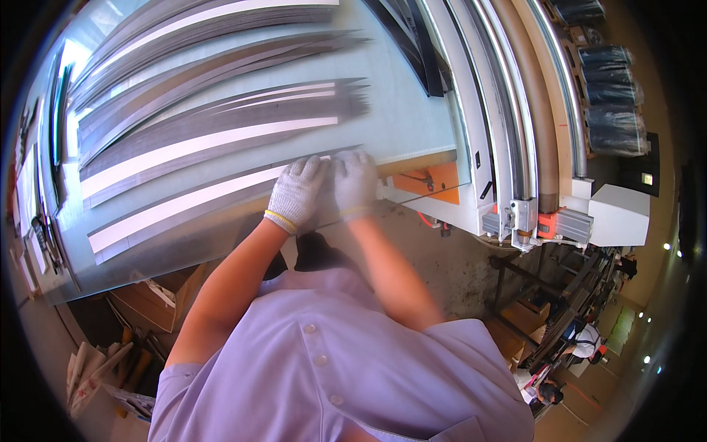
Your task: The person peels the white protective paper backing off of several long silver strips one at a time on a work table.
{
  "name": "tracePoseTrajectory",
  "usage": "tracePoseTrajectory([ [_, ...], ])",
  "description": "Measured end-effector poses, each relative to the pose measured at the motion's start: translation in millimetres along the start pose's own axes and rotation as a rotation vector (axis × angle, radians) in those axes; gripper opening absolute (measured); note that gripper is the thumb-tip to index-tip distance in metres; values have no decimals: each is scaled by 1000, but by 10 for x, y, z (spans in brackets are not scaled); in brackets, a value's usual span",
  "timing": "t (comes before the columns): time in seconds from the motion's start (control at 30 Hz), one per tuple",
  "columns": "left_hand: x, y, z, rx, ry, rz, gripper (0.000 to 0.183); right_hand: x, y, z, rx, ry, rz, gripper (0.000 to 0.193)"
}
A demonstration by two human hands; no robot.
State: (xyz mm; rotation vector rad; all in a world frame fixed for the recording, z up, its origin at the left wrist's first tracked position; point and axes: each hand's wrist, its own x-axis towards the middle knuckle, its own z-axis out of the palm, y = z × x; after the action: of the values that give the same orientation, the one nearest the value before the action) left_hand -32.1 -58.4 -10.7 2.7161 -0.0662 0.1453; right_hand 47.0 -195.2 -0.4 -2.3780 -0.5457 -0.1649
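Along the near edge of the table lies a stack of long, flat dark grey strips, with a white strip (184,202) on top. My left hand (296,191), in a white knitted glove with a yellow cuff line, has its fingers closed together on the right end of this stack. Close beside it, my right hand (355,180), also gloved, is at the strips' very tip. Motion blurs its fingers, so their grip is unclear. Further back lie more fanned bundles of grey strips (221,114), some with white strips among them.
The pale glass-like tabletop (412,110) carries two black bars (412,44) at the back. To the right stands a machine with long rollers (541,110) and a white end housing (618,214). Dark wrapped rolls (615,129) sit beyond it. People (585,342) are at the far right.
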Motion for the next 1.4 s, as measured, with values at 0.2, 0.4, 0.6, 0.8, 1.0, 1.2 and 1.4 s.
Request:
tracePoseTrajectory([
  [0.2,11,8,-17,-7,-20,3,56,1,94,54,33,58,-38,4],
  [0.4,14,26,-75,-37,3,0,58,35,39,-38,47,-28,-41,7],
  [0.6,27,35,-90,-67,17,11,56,50,80,33,30,23,-60,4],
  [0.8,20,34,-72,-31,-6,-4,57,69,122,58,47,37,-19,5],
  [1.0,24,58,-102,-49,23,4,55,99,69,12,19,-6,-39,7],
  [1.2,26,53,-112,-51,-3,0,55,79,77,-22,78,-18,-78,6],
  [1.4,41,41,-107,-69,10,8,55,69,80,33,67,41,-49,5],
])
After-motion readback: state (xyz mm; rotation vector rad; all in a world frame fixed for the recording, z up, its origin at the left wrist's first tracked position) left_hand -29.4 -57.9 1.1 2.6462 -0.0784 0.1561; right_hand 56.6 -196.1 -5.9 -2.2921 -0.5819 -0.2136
